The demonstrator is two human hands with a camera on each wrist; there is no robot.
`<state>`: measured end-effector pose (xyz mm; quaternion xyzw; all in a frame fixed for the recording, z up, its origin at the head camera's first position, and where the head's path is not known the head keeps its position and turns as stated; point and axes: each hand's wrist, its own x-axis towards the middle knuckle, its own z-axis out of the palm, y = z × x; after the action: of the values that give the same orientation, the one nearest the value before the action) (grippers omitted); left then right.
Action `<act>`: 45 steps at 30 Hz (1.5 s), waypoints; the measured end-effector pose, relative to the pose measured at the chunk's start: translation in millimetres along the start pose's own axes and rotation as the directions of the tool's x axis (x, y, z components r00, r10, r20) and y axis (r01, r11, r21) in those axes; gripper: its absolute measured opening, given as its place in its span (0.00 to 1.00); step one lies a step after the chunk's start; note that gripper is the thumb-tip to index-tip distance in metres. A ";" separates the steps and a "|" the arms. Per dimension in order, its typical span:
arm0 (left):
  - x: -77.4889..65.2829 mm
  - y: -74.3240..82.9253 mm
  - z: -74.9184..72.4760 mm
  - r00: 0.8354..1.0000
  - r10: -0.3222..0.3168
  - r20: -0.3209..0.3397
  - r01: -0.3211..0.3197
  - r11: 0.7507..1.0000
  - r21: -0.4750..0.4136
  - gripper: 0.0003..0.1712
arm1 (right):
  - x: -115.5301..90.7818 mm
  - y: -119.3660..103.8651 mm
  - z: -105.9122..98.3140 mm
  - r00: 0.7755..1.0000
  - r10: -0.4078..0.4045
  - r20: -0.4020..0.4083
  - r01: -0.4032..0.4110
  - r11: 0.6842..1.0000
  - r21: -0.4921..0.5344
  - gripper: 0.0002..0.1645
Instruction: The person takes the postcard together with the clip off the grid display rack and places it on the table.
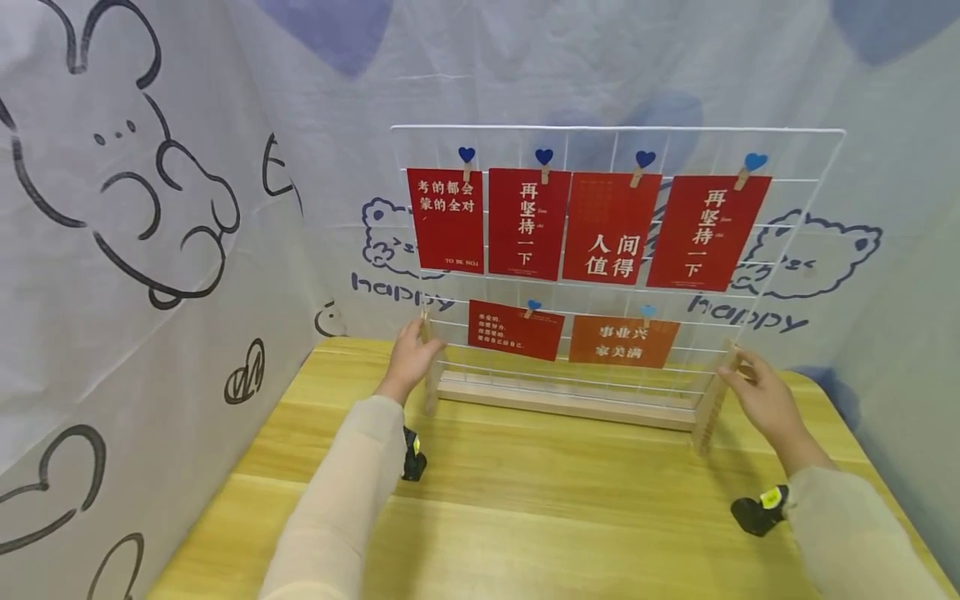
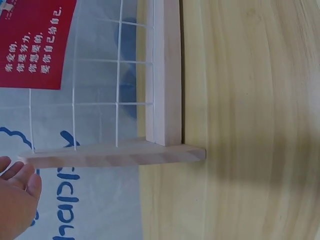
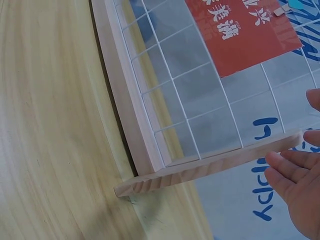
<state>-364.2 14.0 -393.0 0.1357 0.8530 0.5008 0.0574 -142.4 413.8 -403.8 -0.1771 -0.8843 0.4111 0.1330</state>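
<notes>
A white wire grid rack [image 1: 615, 129] stands upright on wooden supports on the table. My left hand [image 1: 410, 358] holds the upper end of its left wooden leg [image 1: 431, 385]; in the left wrist view its fingertips [image 2: 20, 172] are right at the leg's end. On the other side my right hand [image 1: 765, 396] grips the top of the right wooden leg [image 1: 707, 417], with fingers to either side of it in the right wrist view. Red cards [image 1: 527, 225] hang in an upper row from heart-topped clips [image 1: 645, 158]. Below them hang a red card [image 1: 516, 331] and an orange card [image 1: 624, 342].
The yellow wood-grain table [image 1: 525, 517] spreads out in front of the rack. A white cloth backdrop [image 1: 322, 125] with cartoon drawings rises close behind it and along the left. A wooden bar [image 1: 562, 404] joins the two legs at the bottom. Black wrist devices [image 1: 759, 512] sit by the sleeves.
</notes>
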 end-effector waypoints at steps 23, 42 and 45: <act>-15.9 32.4 19.7 0.992 0.092 0.087 -0.085 0.992 -0.089 0.37 | -4.9 -22.3 -8.7 0.996 -0.079 -0.040 0.077 0.996 -0.046 0.36; -27.5 61.3 39.0 0.970 0.176 0.170 -0.134 0.963 -0.232 0.32 | -8.4 -58.1 -28.8 0.987 -0.155 -0.044 0.154 0.988 -0.019 0.35; -28.7 64.5 41.7 0.960 0.201 0.197 -0.148 0.955 -0.256 0.32 | -9.2 -64.8 -32.7 0.987 -0.156 -0.040 0.155 0.988 -0.009 0.34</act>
<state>-315.7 70.4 -358.6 0.2578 0.7595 0.5844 0.1228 -134.8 393.3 -333.9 -0.1162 -0.8938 0.3932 0.1819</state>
